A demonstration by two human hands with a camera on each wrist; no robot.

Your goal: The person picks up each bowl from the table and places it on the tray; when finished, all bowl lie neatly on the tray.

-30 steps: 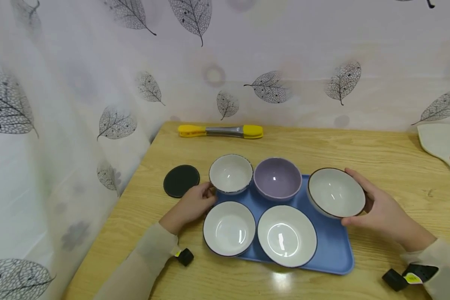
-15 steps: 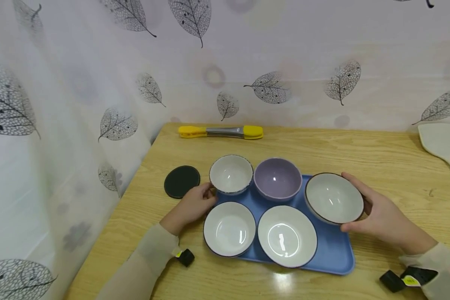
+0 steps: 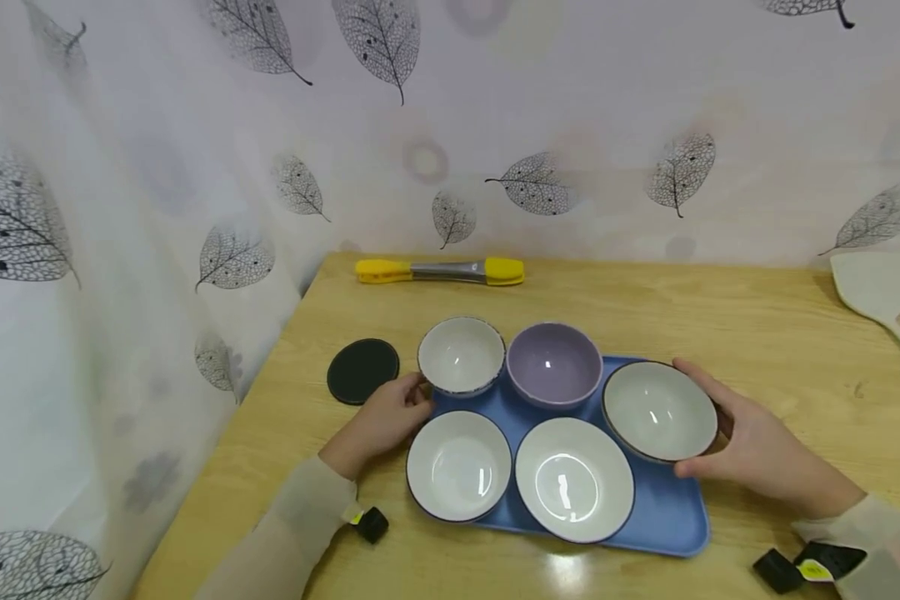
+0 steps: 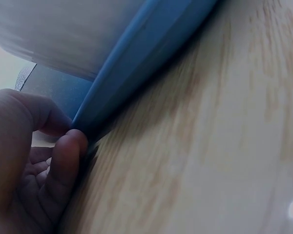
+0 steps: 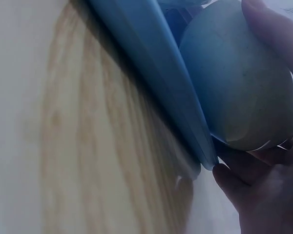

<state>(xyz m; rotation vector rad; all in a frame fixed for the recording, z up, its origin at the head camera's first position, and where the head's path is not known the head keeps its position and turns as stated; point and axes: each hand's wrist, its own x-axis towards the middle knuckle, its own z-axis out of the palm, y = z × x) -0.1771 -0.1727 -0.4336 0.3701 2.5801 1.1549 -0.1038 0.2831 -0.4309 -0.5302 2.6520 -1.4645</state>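
Observation:
My left hand (image 3: 390, 415) pinches the left rim of the blue tray (image 3: 663, 517) between thumb and finger; the left wrist view shows the tray edge (image 4: 124, 73) there. My right hand (image 3: 757, 446) holds a white bowl with a dark rim (image 3: 660, 410) from its right side, tilted over the tray's right part. Whether this bowl touches the tray, I cannot tell. Also on the tray are a speckle-rimmed white bowl (image 3: 461, 354) at back left, a purple bowl (image 3: 553, 367) beside it, and two white bowls at the front, one left (image 3: 457, 467) and one in the middle (image 3: 573, 479).
A dark round coaster (image 3: 362, 371) lies left of the tray on the wooden table (image 3: 720, 308). Yellow-ended tongs (image 3: 440, 271) rest near the back edge, and a pale spatula (image 3: 873, 283) at far right. A leaf-patterned curtain (image 3: 570, 100) hangs behind and to the left.
My right hand has brought its bowl slightly left and nearer to me over the tray. The left hand stays at the tray's rim. The whole head view has shifted a little.

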